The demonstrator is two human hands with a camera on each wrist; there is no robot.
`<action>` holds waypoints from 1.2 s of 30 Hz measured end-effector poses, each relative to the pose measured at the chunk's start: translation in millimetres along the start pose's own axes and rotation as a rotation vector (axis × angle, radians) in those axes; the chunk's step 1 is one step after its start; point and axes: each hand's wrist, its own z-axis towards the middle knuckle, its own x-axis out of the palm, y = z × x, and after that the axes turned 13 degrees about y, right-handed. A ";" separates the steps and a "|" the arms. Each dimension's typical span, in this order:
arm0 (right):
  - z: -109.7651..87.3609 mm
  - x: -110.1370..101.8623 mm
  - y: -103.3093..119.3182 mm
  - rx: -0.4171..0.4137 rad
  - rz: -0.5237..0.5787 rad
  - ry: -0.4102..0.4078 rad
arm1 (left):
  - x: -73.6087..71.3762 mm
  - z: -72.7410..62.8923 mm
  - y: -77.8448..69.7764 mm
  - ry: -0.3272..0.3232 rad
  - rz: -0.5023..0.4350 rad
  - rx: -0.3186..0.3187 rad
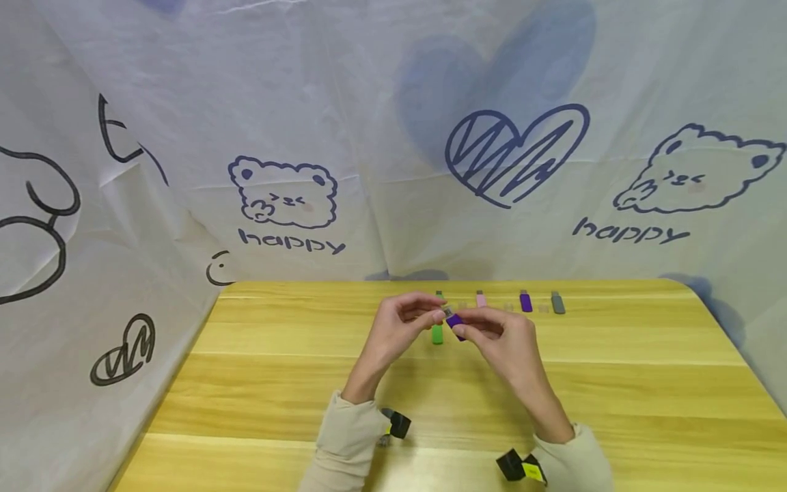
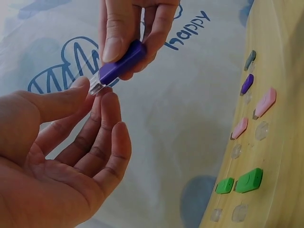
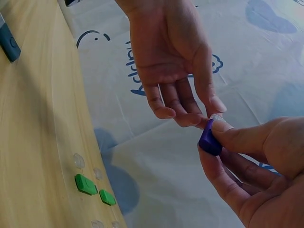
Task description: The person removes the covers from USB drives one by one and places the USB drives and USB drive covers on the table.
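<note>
Above the table, my right hand (image 1: 510, 345) pinches the body of a purple USB flash drive (image 2: 122, 64) between thumb and fingers. My left hand (image 1: 393, 324) pinches a clear plastic cap (image 2: 96, 87) at the drive's metal plug end, its thumb and index finger closed on it. The other left fingers are spread loosely, as the left wrist view shows. In the right wrist view the purple body is tilted, and the right thumb hides part of it. Whether the cap is fully seated on the plug I cannot tell.
Behind the hands lie green flash drives (image 2: 249, 180), pink ones (image 2: 266, 102), another purple one (image 1: 525, 301) and a grey one (image 1: 557, 303). Clear caps (image 2: 261, 130) lie beside them. A dark grey object (image 3: 8, 42) is nearer the front. A printed cloth (image 1: 393, 137) hangs behind the table.
</note>
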 end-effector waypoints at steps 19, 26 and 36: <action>0.6 3.7 1.5 0.006 -0.011 -0.009 | 3.6 2.3 1.8 -0.021 -0.031 -0.002; -0.4 4.9 2.4 0.002 -0.028 0.002 | 4.8 0.4 0.9 -0.063 -0.030 -0.003; -0.9 6.2 6.4 -0.024 -0.038 0.010 | 4.2 -2.0 -4.8 -0.106 -0.047 -0.021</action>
